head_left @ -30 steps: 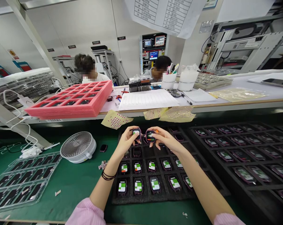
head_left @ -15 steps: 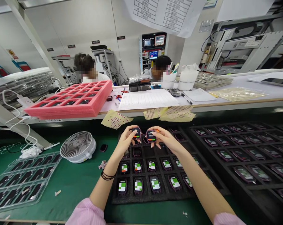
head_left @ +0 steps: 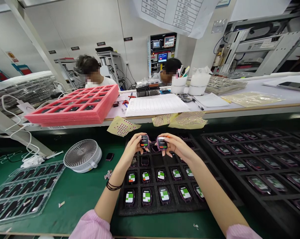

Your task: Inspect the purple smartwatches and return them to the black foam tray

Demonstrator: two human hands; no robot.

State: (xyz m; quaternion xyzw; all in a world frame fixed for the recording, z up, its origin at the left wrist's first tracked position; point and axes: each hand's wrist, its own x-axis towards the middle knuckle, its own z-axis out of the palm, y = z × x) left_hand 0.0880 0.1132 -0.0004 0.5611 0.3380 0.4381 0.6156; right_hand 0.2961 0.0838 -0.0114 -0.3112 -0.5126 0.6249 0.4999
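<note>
My left hand (head_left: 133,147) is closed around a small purple watch body (head_left: 144,141) with a lit screen showing red and green. My right hand (head_left: 176,147) grips a second purple watch body (head_left: 162,143) beside it, screen facing me. Both hands hover over the far end of a black foam tray (head_left: 155,207). Two near rows of that tray hold several watch bodies (head_left: 146,197) with green and white screens. Some pockets under my hands look empty.
A second black tray (head_left: 269,202) of watches lies to the right. A white round fan (head_left: 82,155), a loose dark watch (head_left: 109,156) and clear plastic trays (head_left: 20,192) sit on the green mat at left. A pink foam tray (head_left: 76,109), papers and two seated people are behind the shelf.
Both hands stay over the tray's far end. The watch screens have changed from white-green to dark with red and green, and the watches tilted slightly.
</note>
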